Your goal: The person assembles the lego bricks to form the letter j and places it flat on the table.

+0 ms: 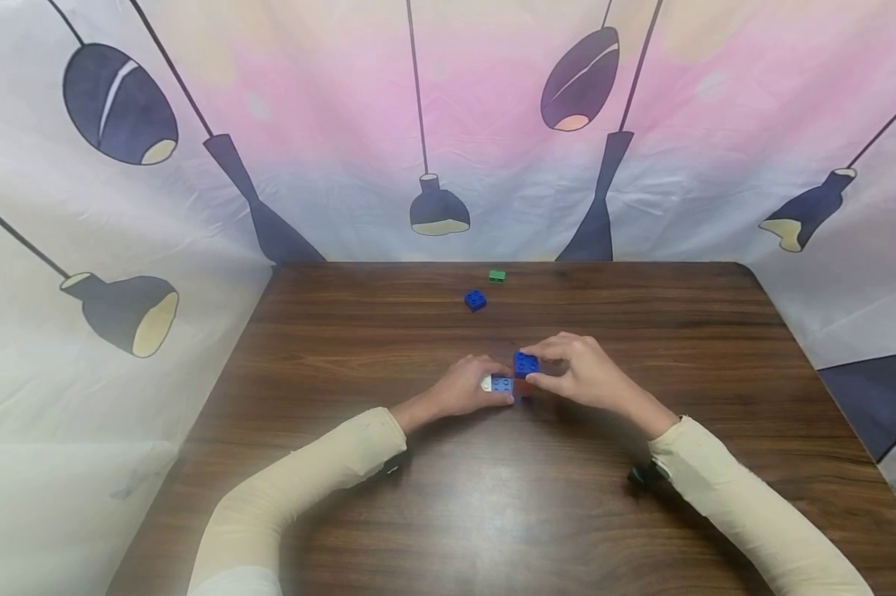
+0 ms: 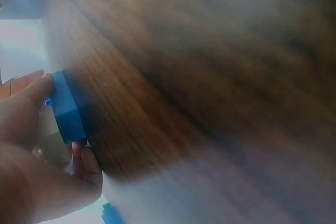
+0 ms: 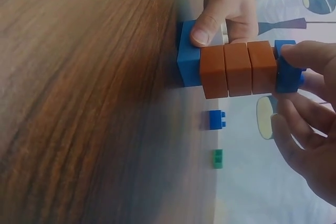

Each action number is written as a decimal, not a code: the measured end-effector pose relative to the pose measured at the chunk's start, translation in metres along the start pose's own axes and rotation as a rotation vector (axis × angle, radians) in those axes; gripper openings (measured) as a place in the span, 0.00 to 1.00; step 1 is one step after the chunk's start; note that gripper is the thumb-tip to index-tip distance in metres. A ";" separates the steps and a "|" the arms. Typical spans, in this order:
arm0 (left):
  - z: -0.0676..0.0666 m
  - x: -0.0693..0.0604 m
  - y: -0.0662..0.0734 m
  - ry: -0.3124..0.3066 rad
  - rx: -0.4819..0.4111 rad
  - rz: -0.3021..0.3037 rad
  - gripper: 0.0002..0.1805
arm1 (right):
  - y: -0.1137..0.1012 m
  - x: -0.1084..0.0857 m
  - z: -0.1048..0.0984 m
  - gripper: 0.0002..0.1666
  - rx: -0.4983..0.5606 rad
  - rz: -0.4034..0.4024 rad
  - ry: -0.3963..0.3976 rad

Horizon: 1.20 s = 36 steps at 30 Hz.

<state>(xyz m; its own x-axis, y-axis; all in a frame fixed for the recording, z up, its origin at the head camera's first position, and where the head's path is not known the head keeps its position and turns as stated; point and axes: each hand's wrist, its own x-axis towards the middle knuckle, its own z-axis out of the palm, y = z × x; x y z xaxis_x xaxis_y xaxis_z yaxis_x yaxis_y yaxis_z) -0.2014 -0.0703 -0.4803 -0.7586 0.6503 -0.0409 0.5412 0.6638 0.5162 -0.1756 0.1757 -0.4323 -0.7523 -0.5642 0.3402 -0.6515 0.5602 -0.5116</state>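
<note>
My left hand [image 1: 462, 389] holds the bottom of a brick structure steady on the table, its thumb on a blue base brick [image 3: 189, 53]. Three orange bricks [image 3: 239, 70] rise in a column from that base. Beside the column, a light blue brick [image 1: 501, 386] and a white brick [image 1: 486, 382] lie within the left hand's grip. Between thumb and fingers, my right hand [image 1: 585, 372] pinches a dark blue brick [image 1: 525, 364] at the top of the orange column. Whether that brick is pressed fully down, I cannot tell.
Farther back on the wooden table [image 1: 343, 331] lie a loose blue brick [image 1: 475, 300] and a green brick [image 1: 496, 276], near the back edge. A printed cloth [image 1: 366, 108] with lamp drawings hangs behind and at the sides.
</note>
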 end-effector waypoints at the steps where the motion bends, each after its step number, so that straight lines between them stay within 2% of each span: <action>1: 0.000 0.000 0.000 0.000 -0.001 0.000 0.27 | 0.000 0.000 0.000 0.23 -0.003 -0.004 0.000; 6: -0.001 0.000 0.001 0.001 0.000 -0.002 0.26 | 0.000 0.002 -0.001 0.23 -0.024 -0.039 0.000; 13: -0.001 0.001 0.001 -0.001 -0.002 -0.003 0.27 | 0.000 0.002 0.000 0.23 -0.022 -0.012 0.000; 20: -0.002 0.000 0.002 -0.002 -0.014 -0.008 0.27 | 0.002 0.000 0.003 0.23 -0.012 -0.019 0.039; 28: -0.002 0.000 0.003 0.020 0.009 0.031 0.26 | 0.003 0.002 0.003 0.23 -0.035 -0.099 0.063; 36: -0.002 -0.001 0.003 0.019 0.013 0.043 0.26 | 0.001 0.002 0.002 0.23 -0.023 -0.085 0.039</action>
<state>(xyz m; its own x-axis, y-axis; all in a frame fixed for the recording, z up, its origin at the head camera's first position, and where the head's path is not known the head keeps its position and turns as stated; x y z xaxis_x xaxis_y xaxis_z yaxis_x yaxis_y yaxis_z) -0.1999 -0.0697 -0.4775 -0.7413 0.6711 -0.0024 0.5780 0.6403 0.5060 -0.1776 0.1744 -0.4339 -0.6974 -0.5862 0.4123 -0.7146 0.5256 -0.4616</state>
